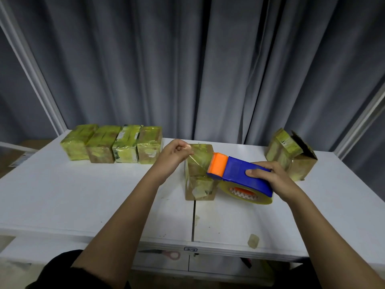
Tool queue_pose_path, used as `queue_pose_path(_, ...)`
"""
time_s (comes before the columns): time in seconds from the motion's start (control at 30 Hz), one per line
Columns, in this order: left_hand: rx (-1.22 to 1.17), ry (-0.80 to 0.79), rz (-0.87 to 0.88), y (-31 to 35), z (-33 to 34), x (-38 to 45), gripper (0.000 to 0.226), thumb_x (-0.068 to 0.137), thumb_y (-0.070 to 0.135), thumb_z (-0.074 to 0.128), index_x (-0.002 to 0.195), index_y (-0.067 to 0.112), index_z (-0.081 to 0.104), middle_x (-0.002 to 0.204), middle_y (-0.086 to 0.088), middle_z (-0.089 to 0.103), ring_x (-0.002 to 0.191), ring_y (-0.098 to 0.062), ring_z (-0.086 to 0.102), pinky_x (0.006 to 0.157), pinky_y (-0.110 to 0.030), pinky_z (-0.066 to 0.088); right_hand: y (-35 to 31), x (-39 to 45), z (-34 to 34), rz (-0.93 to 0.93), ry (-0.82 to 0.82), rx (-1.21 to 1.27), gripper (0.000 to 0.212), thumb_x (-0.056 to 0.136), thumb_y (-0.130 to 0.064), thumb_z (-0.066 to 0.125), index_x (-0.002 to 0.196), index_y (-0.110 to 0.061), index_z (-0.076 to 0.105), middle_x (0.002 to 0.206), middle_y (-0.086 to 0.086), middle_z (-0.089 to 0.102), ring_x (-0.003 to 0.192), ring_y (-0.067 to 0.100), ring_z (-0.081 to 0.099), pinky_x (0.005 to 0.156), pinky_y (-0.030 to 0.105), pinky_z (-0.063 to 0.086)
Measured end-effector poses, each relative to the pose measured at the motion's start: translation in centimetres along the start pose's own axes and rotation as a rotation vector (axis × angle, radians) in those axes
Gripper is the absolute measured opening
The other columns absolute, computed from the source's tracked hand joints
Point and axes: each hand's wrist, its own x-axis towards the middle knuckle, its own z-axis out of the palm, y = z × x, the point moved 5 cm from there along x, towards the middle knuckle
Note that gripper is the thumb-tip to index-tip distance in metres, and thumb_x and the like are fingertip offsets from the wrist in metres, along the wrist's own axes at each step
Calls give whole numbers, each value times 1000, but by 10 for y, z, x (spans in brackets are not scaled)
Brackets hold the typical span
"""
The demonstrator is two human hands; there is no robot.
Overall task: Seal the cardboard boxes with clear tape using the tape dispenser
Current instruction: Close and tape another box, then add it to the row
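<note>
A small cardboard box (199, 184) stands at the middle of the white table (83, 195), its top and front covered in yellowish clear tape. My right hand (270, 178) grips the blue and orange tape dispenser (235, 170), which holds a roll of clear tape (248, 195) and rests against the box's right side. My left hand (175, 157) pinches the free end of the tape strip (198, 161), stretched from the dispenser's orange head over the box top.
Several taped boxes (112, 144) stand in a row at the back left. Two more boxes (291, 155), one with an open flap, sit at the back right. A tape scrap (253, 240) lies near the front edge. Scissors (164, 253) lie on a shelf below. Grey curtains hang behind.
</note>
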Motion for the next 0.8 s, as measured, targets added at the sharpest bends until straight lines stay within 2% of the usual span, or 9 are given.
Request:
queue_pose_path(0.07,-74,-11,-4,0,2,-1,12,86,6,63,84,17,58,93,-5,54,100,-25,63,94,-35,52,1,-1,1,8,-2,44,51,56,-51,71,88,-11,75,83,13,73,74,25,69,62,24,53)
queue_pose_path(0.17,-159,-17,1,4,4,-5,19,90,-5,51,88,12,57,90,-5,51,86,-21,68,84,-29,56,1,-2,2,9,-4,68,54,55,-51,70,91,-12,74,83,11,73,73,22,70,59,21,53)
queue_pose_path(0.23,-148,-16,-1,6,3,-6,21,88,-8,50,93,11,58,91,-3,50,81,-19,67,83,-30,57,1,-3,2,6,-2,76,55,55,-52,69,93,-12,73,84,9,74,74,20,70,59,21,53)
queue_pose_path(0.33,-48,-29,13,7,2,-8,21,86,-6,59,101,10,60,95,0,49,79,-15,66,83,-33,57,2,-3,0,6,6,81,59,54,-53,69,94,-11,72,85,9,74,74,21,70,59,21,53)
queue_pose_path(0.43,78,-32,34,10,2,-9,17,89,7,63,105,10,58,96,1,51,80,-16,68,75,-30,59,0,-2,-1,5,18,48,59,54,-55,70,94,-11,73,85,8,74,76,22,70,60,21,53)
queue_pose_path(0.53,241,63,71,10,2,-7,7,92,11,60,97,15,56,91,0,54,78,-17,69,68,-28,59,-2,-1,-1,12,27,15,45,63,-47,71,92,-12,73,81,6,74,74,21,71,60,20,53)
queue_pose_path(0.6,381,132,126,10,2,-4,7,94,17,57,91,22,54,88,3,55,76,-18,70,71,-37,59,-3,-1,-1,13,35,8,41,67,-43,68,92,-12,73,80,5,74,74,20,70,59,20,52)
queue_pose_path(0.67,474,159,174,11,3,-1,9,95,21,54,88,26,51,89,8,54,74,-16,69,73,-43,57,-3,-2,-1,10,41,17,46,65,-47,70,94,-12,73,82,6,74,75,21,71,60,21,53)
queue_pose_path(0.8,589,129,238,17,8,4,7,97,19,49,91,22,50,91,9,49,72,-12,67,69,-37,55,-3,-4,-5,11,62,-27,44,68,-48,67,93,-12,72,81,4,74,75,20,71,60,22,52)
